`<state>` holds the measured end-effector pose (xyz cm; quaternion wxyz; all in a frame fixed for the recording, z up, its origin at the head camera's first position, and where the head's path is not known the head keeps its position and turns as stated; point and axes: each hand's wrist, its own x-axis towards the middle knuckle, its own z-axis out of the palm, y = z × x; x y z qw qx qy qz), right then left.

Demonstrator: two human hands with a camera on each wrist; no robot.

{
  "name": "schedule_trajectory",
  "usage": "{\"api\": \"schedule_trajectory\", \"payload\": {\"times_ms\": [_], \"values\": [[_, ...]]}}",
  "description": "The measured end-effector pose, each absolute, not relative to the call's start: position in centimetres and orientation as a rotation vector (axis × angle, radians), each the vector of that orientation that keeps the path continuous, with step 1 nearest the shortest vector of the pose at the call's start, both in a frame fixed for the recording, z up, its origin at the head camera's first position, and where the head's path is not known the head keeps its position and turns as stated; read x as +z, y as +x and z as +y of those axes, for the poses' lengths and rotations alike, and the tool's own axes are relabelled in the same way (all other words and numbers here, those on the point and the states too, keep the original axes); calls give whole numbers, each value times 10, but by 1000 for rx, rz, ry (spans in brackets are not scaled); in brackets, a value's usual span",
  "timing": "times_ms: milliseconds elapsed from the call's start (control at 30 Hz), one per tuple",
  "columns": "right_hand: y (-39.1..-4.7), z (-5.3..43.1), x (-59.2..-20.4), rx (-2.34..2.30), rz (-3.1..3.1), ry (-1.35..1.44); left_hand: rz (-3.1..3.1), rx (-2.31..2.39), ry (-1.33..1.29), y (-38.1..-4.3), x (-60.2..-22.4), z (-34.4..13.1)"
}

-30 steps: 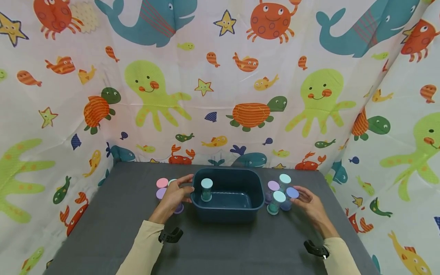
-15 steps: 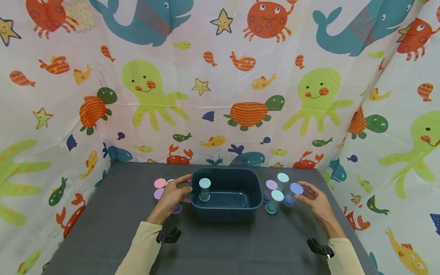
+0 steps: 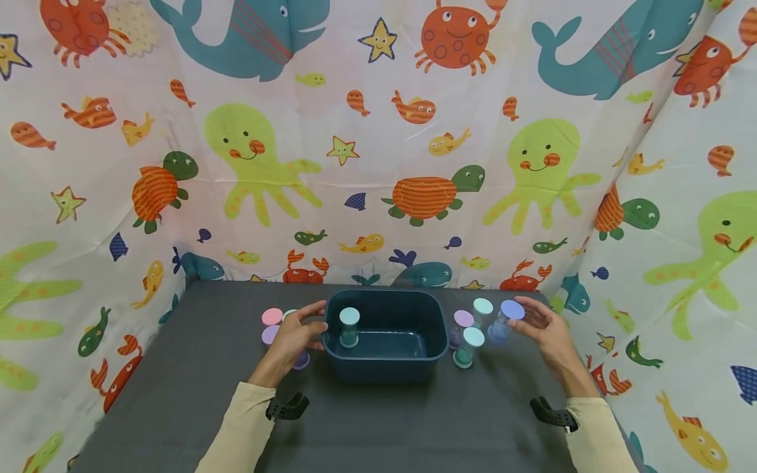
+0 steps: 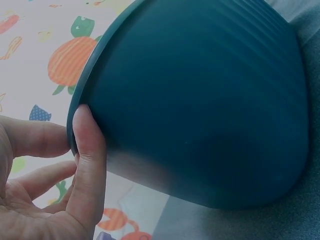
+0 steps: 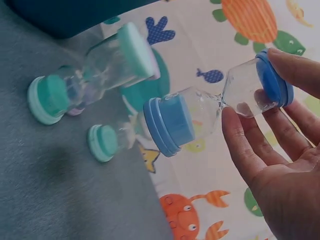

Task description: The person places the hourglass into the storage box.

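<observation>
My left hand (image 3: 294, 338) pinches the left rim of a dark blue plastic bin (image 3: 384, 371); in the left wrist view the thumb (image 4: 90, 155) lies along its outer wall. Inside the bin, at the left, stands a mint-capped sand timer (image 3: 349, 316). With thumb and fingers my right hand (image 3: 552, 335) grips a blue-capped sand timer (image 5: 170, 125) by its upper end. It tilts, its blue sand lying in the lower bulb. Left of it stand a purple-capped timer (image 3: 464, 320) and two mint-capped timers, one nearer (image 3: 473, 338) and one farther (image 3: 482, 307).
Left of the bin, partly behind my left hand, are more timers, with a pink cap (image 3: 272, 316) and a purple cap (image 3: 270, 335) showing. A grey cloth (image 3: 414, 427) covers the table. Behind it hangs a sea-animal curtain (image 3: 355, 177).
My right hand has lifted the blue sand timer and drawn it right, away from the other timers, tilting it. The left hand keeps its hold on the bin's rim.
</observation>
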<state>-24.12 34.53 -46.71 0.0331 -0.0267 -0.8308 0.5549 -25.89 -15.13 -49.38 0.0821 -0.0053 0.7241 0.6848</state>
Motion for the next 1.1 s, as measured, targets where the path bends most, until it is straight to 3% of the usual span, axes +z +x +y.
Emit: {"api": "schedule_trajectory", "payload": {"times_ms": [1100], "values": [[-253, 265, -405, 1779, -2468, 302, 2175, 2037, -5, -258, -494, -152]]}}
